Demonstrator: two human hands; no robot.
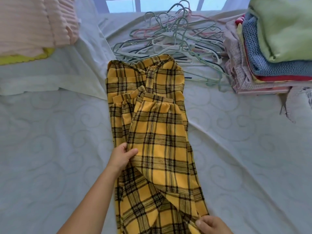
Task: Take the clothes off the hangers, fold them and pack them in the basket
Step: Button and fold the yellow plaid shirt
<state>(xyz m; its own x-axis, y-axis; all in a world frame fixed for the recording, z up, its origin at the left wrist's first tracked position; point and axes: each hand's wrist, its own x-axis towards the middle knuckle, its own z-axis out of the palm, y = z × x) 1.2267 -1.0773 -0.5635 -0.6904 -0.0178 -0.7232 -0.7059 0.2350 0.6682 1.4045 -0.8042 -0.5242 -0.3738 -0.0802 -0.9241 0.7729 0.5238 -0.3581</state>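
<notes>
- A yellow plaid garment (152, 132) lay lengthwise down the middle of the bed sheet (50, 149), partly folded over itself, its far end touching the pile of hangers.
- The left hand (122, 157) pinched the garment's left folded edge about midway along, thumb on top of the cloth and fingers curled under it.
- The right hand (212, 225) gripped the near right edge of the garment at the bottom of the view; thumb lay on the cloth, the remaining fingers were cut off by the frame.
- A loose tangle of empty hangers (175, 43) sat just beyond the garment, toward the window (152, 3).
- A stack of folded clothes (270, 53) stood at far right, beside the hangers, topped by a light green item.
- Pink ribbed fabric (33, 22) over a yellow piece occupied the far left corner, well apart from the garment.
- No basket was in view.
</notes>
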